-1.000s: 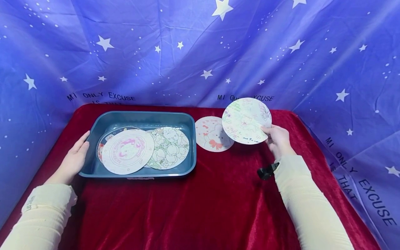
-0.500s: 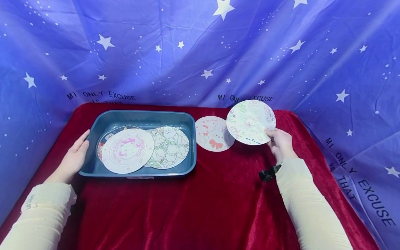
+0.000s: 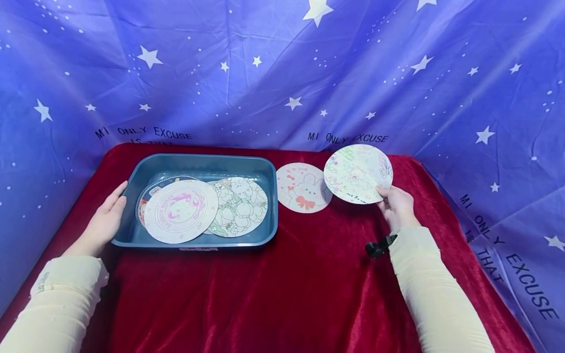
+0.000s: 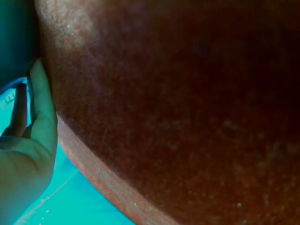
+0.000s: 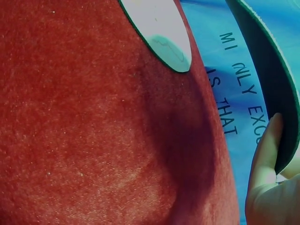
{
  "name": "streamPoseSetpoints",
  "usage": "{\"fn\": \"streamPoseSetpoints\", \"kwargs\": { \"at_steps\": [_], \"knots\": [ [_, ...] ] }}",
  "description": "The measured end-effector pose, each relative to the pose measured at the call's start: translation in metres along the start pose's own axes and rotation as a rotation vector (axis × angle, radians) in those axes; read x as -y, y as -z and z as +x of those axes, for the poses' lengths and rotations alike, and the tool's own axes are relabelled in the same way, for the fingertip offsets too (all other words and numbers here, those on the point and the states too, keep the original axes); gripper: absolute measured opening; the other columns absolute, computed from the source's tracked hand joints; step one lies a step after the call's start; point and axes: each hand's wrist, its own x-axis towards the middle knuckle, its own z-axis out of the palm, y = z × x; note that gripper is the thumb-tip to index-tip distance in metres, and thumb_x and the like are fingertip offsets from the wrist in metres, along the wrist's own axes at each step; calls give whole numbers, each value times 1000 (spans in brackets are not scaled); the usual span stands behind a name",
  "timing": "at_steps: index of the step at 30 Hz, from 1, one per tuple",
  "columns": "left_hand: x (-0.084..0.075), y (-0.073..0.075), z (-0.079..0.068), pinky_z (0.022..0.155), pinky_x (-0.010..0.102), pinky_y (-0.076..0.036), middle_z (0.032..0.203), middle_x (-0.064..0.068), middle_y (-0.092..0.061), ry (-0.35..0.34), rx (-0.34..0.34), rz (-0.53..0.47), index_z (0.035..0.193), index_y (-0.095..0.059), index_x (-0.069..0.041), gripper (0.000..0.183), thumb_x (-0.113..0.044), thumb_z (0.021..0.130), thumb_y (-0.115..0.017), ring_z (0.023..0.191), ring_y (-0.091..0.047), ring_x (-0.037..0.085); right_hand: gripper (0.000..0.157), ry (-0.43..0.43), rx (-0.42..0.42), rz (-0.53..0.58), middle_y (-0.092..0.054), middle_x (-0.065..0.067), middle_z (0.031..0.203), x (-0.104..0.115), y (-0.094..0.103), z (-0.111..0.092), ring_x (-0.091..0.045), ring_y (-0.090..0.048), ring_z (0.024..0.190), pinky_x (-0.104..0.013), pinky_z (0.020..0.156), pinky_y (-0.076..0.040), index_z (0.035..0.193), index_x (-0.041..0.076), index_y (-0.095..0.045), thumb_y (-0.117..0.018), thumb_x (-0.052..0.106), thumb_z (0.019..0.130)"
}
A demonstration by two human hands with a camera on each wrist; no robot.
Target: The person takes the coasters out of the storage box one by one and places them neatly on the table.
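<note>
Right grip [image 3: 396,203]: pinching doodle mat [image 3: 358,172]
Doodle mat: aloft, slightly farther right of tray [image 3: 203,167] than before; likely mid-carry
Left grip [image 3: 105,218]: straight fingers on tray's side

Room to pass across bench [image 3: 265,299] front between sleeves [image 3: 443,299]; tray [image 3: 273,215] blocks left, curtain [image 3: 247,113] rear, held disc [image 3: 356,171] screens edge of bear disc [image 3: 302,189].
</note>
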Motion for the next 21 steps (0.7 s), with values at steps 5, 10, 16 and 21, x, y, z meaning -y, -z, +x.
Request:
{"fn": "streamPoseSetpoints", "kwargs": {
  "at_steps": [5,10,16,21],
  "knots": [
    [-1,0,0,113,75,-5,160,33,-2,-1,-4,1,159,-2,-14,57,-34,109,-20,147,1,54,27,-3,4,45,-71,-5,72,-3,2,3,-12,-69,67,-25,60,-59,81,1,-67,-52,-20,90],
    [0,0,0,113,75,-5,160,32,-1,1,-3,-3,159,-1,-15,57,-34,109,-20,147,1,54,28,-6,-12,47,-71,-5,72,-5,3,5,-12,-68,68,-24,60,-59,81,0,-66,-51,-21,90],
    [1,0,0,113,74,-6,160,32,-3,-4,-10,-10,159,-2,-15,57,-35,108,-21,147,0,53,29,-13,-25,40,-71,-5,72,-8,5,7,-12,-68,67,-25,60,-59,78,1,-67,-51,-20,90],
    [-1,-1,-1,113,75,-6,160,32,-3,-7,-14,5,159,-3,-14,57,-34,109,-21,147,0,53,30,-26,-44,15,-70,-5,70,-10,8,8,-11,-68,66,-24,60,-59,76,2,-67,-51,-18,91]
  ]
}}
